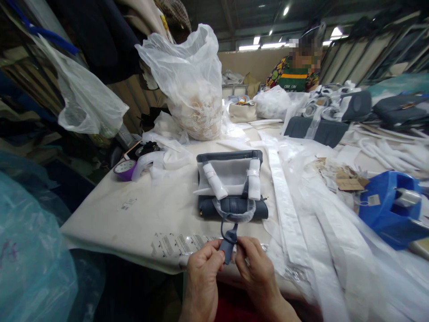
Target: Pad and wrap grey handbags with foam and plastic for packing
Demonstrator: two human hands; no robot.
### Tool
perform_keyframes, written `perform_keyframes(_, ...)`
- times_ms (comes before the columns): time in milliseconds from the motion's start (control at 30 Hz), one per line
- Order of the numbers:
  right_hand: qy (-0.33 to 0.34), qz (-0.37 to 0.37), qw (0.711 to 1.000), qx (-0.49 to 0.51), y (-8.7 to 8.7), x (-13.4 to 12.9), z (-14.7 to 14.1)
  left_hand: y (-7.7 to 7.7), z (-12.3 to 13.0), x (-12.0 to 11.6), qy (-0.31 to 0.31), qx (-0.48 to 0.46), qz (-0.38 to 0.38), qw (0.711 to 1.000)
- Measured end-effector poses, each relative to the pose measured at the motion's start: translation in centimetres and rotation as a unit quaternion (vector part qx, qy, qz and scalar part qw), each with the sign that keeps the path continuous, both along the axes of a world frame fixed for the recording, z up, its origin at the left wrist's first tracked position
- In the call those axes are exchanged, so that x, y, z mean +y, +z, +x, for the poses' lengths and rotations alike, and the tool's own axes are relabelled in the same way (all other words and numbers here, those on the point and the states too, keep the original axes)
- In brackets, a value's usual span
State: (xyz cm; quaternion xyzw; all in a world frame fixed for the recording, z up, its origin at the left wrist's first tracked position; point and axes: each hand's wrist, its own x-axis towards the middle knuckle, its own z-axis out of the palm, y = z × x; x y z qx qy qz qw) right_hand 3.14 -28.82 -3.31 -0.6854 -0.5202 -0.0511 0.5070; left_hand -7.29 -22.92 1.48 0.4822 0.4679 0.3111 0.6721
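Head: hands (205,266) (255,264) on tag (228,250), printed film (182,245)

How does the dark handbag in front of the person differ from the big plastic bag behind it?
The handbag is dark and opaque; the plastic bag is pale and see-through. The handbag lies low, while the plastic bag stands much taller, its crumpled top sticking up. The left hand and right hand are at the handbag's tag; neither touches the plastic bag. Both bags rest on the table.
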Motion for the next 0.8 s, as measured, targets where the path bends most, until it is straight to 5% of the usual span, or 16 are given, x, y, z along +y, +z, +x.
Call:
perform_keyframes(200,-0.008,0.010,0.993,-0.116,-0.4,1.0,2.2,0.2,0.2,0.1,-0.038,0.001,0.018,0.999)
perform_keyframes(467,0.055,0.011,0.998,0.037,1.9,1.4,3.0,-0.4,-0.4,-0.3,-0.103,0.122,0.249,0.955)
perform_keyframes(667,0.098,-0.024,0.992,0.077,1.9,0.2,2.9,-0.5,0.2,-0.6,-0.075,0.119,0.521,0.842)
perform_keyframes(800,0.122,-0.068,0.984,0.111,3.4,-0.7,2.7,-1.3,0.2,-0.9,-0.068,0.124,0.630,0.763)
